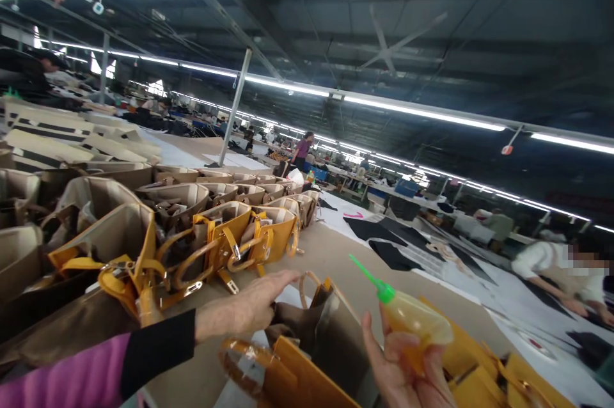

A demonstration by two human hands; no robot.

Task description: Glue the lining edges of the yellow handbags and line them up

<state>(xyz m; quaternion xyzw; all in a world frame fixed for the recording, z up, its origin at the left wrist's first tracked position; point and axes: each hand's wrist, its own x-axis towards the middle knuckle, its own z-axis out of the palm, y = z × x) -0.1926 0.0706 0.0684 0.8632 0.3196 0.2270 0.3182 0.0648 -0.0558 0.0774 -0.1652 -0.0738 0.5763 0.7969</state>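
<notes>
My right hand (405, 366) grips a small squeeze bottle (415, 318) of yellowish liquid with a green pointed nozzle, tip aimed up and to the left. My left hand (254, 302), in a black cuff and pink sleeve, reaches across with fingers stretched flat onto the rim of an open mustard-yellow handbag (307, 344) right in front of me. The bag's lining and a wrapped handle show below the hand.
Rows of tan and yellow handbags (225, 235) cover the long table (330, 254) to my left. More yellow bags (484, 369) lie at lower right. A person in white (551, 264) leans over dark fabric pieces on the right; other workers stand far back.
</notes>
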